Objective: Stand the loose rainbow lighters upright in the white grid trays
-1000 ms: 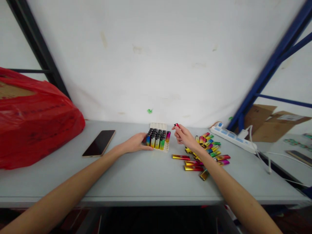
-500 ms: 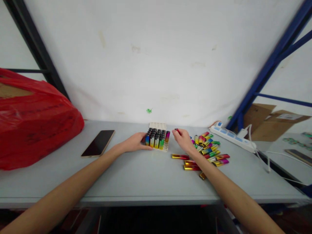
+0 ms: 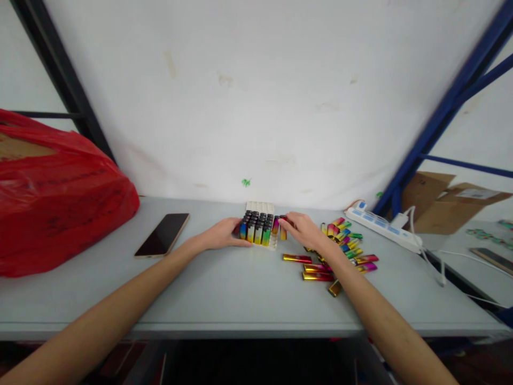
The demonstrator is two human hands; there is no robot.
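Note:
A white lighter tray [image 3: 259, 206] stands near the wall, filled with upright lighters [image 3: 258, 233] that have black tops and shiny coloured bodies. Its left side is gripped by my left hand [image 3: 224, 234], thumb in front and the fingers partly hidden behind. At the tray's right end, my right hand [image 3: 303, 230] pinches a red and gold lighter [image 3: 283, 234], held upright beside a purple and gold lighter [image 3: 275, 225] in the tray. Whether the held lighter touches the tray I cannot tell. Loose lighters [image 3: 316, 276] lie in a pile under and around my right wrist.
A phone [image 3: 162, 235] lies on the grey table [image 3: 224, 299] left of my left hand. Farther left sits a red plastic bag [image 3: 60, 203]. At the back right are a white power strip [image 3: 382, 229] with cables, a blue metal frame [image 3: 441, 107] and a cardboard box [image 3: 433, 206].
My right hand has moved left to the tray's right end, and the lighter in it now stands upright. My left hand stays at the tray.

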